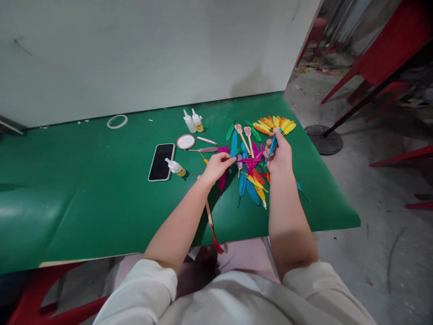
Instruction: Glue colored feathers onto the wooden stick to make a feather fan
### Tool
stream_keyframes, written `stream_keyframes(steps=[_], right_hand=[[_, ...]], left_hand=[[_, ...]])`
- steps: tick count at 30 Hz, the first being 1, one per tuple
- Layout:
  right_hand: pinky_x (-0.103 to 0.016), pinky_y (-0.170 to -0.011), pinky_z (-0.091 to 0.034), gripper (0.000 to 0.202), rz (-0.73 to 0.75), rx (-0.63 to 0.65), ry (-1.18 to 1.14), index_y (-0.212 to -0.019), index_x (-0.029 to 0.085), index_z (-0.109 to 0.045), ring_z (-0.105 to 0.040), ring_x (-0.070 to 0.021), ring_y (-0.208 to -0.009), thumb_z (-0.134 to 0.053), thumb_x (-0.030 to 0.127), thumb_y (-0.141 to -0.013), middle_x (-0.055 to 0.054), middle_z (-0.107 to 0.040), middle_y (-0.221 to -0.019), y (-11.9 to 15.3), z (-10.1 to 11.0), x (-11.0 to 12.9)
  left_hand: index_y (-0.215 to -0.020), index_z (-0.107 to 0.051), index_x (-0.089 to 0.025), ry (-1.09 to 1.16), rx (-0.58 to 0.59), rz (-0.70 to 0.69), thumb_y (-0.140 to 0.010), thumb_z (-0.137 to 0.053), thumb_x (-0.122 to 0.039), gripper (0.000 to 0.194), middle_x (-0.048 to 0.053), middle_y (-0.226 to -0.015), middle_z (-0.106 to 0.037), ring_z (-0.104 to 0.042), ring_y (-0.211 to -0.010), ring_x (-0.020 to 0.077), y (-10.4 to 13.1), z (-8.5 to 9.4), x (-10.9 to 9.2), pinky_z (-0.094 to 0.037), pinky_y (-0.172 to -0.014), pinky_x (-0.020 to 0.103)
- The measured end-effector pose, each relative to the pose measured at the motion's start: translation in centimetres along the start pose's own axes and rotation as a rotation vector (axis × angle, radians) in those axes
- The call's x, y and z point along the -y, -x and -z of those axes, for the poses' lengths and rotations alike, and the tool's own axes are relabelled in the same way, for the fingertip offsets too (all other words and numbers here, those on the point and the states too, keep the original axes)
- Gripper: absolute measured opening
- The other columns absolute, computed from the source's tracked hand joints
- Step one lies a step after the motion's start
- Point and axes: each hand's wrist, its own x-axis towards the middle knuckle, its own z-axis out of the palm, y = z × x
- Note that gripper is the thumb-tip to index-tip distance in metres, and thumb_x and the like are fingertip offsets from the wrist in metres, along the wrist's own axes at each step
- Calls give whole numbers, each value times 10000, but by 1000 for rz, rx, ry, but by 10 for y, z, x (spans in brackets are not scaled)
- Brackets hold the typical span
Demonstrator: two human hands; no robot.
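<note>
My left hand [218,167] is closed in a pinch, fingertips at the end of a magenta feather [249,160] that points right. To its right, my right hand [280,153] is closed around a blue feather [272,148], which slants down across the fingers. Just beyond that hand spreads a fan of yellow and orange feathers [274,123]; whether the fingers touch it, I cannot tell. Between and below the hands lie loose feathers [252,192] in blue, yellow, red and magenta. Two light sticks with pinkish heads [243,135] rest among them. A stick with a red tassel [216,243] is partly hidden under my left forearm.
On the green tabletop [101,194] are a phone [160,162], a dropper bottle [176,167] leaning near it, two upright bottles [192,122], a round white lid [186,141], tweezers [204,150] and a tape ring [117,121]. A pale wall [142,49] borders the back. Red chairs stand right.
</note>
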Motion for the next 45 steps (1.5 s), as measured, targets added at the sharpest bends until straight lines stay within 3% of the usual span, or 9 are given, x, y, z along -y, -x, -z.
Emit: stream_keyframes(steps=[3, 7, 11, 16, 23, 29, 33, 45], right_hand=[[-225, -376, -249, 368, -18, -44, 9, -791, 214, -550, -390, -66, -401, -552, 580, -753, 30, -530, -602, 9, -11, 1], [-227, -394, -282, 357, 2, 59, 181, -774, 204, -587, -409, -65, -392, -553, 559, -774, 16, -565, -593, 18, -22, 0], [-225, -388, -303, 311, 1, 131, 278, -777, 178, -634, -410, -71, -381, -583, 485, -776, 10, -582, -542, 20, -26, -3], [-221, -396, -323, 296, 15, 141, 360, -818, 176, -646, -437, -77, -394, -554, 457, -802, 18, -582, -542, 20, -27, -4], [-230, -381, -344, 209, -16, 233, 338, -753, 188, -632, -450, -92, -364, -582, 389, -782, 50, -509, -458, 25, -33, -4], [-230, -390, -389, 156, -34, 287, 314, -705, 200, -590, -500, -106, -374, -627, 346, -745, 63, -517, -442, 26, -34, -6], [-229, -408, -415, 227, -34, 324, 324, -654, 199, -566, -518, -107, -389, -694, 383, -689, 64, -525, -432, 27, -34, -7], [-219, -401, -384, 261, -25, 335, 375, -595, 200, -543, -496, -88, -371, -681, 397, -697, 58, -517, -426, 28, -34, -7]], left_hand=[[-831, -543, -159, 224, 51, 51, -839, -548, -405, 246, -4, -684, -626, -463, -449, 56, 9, 1, -3, -337, -433, 180], [-917, -514, -165, 414, 69, 97, -807, -615, -338, 229, 14, -762, -679, -565, -484, 59, 17, 1, -8, -361, -404, 145], [-882, -507, -164, 490, 81, 135, -819, -620, -301, 188, 19, -740, -691, -633, -525, 91, 19, 1, -10, -395, -400, 139], [-851, -507, -158, 504, 60, 165, -858, -571, -276, 135, 17, -690, -681, -635, -496, 102, 21, 0, -11, -397, -376, 142], [-784, -535, -146, 492, 21, 122, -790, -646, -250, 152, -11, -649, -651, -616, -509, 86, 25, -1, -13, -435, -415, 147], [-901, -553, -153, 476, -17, 122, -788, -638, -205, 151, -38, -591, -625, -581, -463, 83, 28, 0, -11, -431, -407, 158], [-921, -581, -140, 443, -30, 125, -781, -645, -186, 161, -32, -580, -620, -557, -444, 77, 29, 1, -7, -405, -397, 156], [-924, -601, -131, 432, 83, 122, -783, -637, -180, 154, -11, -596, -642, -563, -468, 90, 35, 3, -6, -453, -453, 187]])
